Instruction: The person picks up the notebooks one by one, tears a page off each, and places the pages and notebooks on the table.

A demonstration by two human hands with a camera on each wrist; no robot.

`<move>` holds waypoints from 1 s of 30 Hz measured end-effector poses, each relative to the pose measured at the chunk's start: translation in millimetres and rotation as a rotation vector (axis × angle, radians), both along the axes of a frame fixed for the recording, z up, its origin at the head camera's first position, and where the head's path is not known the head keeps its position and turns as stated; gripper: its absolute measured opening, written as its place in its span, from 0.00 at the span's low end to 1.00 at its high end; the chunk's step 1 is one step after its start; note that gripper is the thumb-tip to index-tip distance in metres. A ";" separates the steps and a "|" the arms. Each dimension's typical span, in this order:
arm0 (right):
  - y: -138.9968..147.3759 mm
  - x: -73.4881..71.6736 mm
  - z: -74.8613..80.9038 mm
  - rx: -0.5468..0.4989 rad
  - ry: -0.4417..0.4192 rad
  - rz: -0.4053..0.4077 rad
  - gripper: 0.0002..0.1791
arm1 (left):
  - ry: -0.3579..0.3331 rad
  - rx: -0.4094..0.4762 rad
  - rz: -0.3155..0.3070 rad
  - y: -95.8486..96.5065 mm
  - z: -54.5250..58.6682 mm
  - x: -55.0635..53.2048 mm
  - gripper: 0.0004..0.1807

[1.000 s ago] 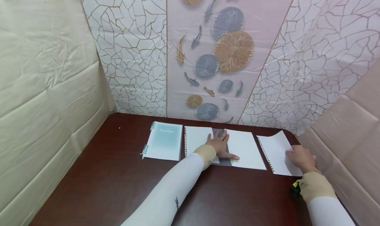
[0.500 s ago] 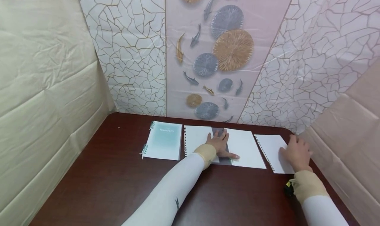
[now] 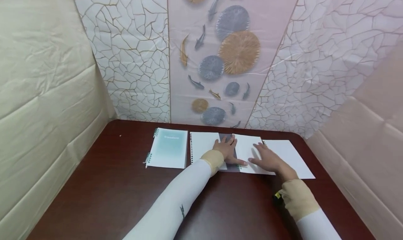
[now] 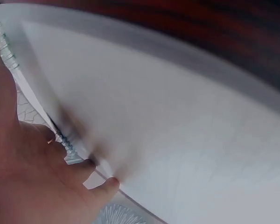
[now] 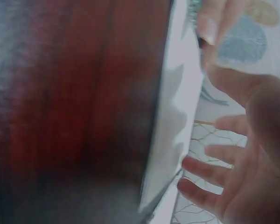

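My left hand [image 3: 227,151] rests with spread fingers on the middle of an open loose-leaf notebook [image 3: 252,149], across its grey cover strip and binder rings. A punched sheet [image 3: 201,145] lies on the notebook's left side; white pages fill its right side. Over those right pages is my right hand [image 3: 267,158], fingers apart and holding nothing; its shadow falls on the paper. Whether it touches the page I cannot tell. Partly behind this hand, a loose punched sheet [image 3: 294,157] lies at the right, its holes toward the notebook. The left wrist view shows a white page [image 4: 168,116] beside my left fingers.
To the left lies a closed ring notebook [image 3: 170,147] with a pale teal cover reading "freedom". Everything sits near the back edge of a dark brown table [image 3: 110,194]. A patterned cloth [image 3: 207,75] hangs behind, with beige cloth walls on both sides.
My right hand let go of the loose sheet at the right and moved left over the notebook's right pages. That sheet now lies flat, nearer the notebook. My left hand stayed in place.
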State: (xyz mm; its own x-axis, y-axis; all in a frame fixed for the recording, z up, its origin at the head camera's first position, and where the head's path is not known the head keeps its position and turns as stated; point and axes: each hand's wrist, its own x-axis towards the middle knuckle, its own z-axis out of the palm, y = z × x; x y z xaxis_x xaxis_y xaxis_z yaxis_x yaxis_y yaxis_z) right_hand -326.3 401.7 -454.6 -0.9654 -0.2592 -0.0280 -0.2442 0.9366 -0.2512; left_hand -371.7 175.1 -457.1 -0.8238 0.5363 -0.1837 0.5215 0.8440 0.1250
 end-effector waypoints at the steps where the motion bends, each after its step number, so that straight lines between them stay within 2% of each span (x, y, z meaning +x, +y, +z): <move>1: -1.3 -0.8 -2.7 0.027 -0.022 0.014 0.45 | -0.001 -0.002 -0.003 -1.0 -0.1 -0.6 0.59; 4: -2.8 -3.5 -8.4 0.098 -0.047 0.039 0.44 | -0.014 0.029 -0.032 -7.4 -0.2 -5.4 0.59; 8: -3.3 -6.2 -10.8 0.113 -0.054 0.029 0.44 | -0.020 0.143 -0.037 -15.0 -12.5 -27.4 0.56; 10: -2.4 -6.0 -11.1 0.112 -0.049 0.024 0.44 | 0.003 0.204 -0.018 -19.5 -19.4 -39.2 0.53; 11: -1.4 -5.2 -11.2 0.111 -0.044 0.019 0.44 | 0.024 0.230 -0.004 -22.2 -22.3 -44.5 0.52; 13: 1.6 -2.9 -11.4 0.116 -0.033 0.019 0.44 | 0.074 0.257 0.026 -30.5 -21.0 -48.2 0.49; 17: 5.3 1.0 -12.1 0.104 -0.037 0.012 0.44 | 0.140 0.247 0.147 -53.7 -19.7 -60.1 0.45; 21: 4.1 3.8 -13.1 0.085 -0.053 -0.007 0.46 | 0.134 0.242 0.262 -80.4 -27.0 -77.0 0.47; 25: 3.1 5.8 -13.5 0.081 -0.043 -0.015 0.46 | 0.125 0.276 0.310 -96.5 -44.5 -95.6 0.51; 28: 3.5 4.8 -12.7 0.082 -0.028 -0.007 0.46 | 0.106 0.297 0.331 -100.0 -48.1 -100.3 0.50; 30: 3.6 4.0 -11.0 0.085 -0.022 -0.004 0.46 | 0.091 0.312 0.345 -99.8 -44.3 -99.5 0.47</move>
State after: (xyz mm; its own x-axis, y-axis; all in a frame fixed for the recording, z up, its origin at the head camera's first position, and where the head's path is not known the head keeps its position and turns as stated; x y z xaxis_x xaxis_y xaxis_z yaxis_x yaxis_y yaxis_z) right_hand -322.3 405.4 -465.6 -0.9654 -0.2509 -0.0706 -0.2355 0.9558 -0.1760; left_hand -471.2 75.3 -501.4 -0.9688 0.2468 0.0235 0.2380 0.8992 0.3672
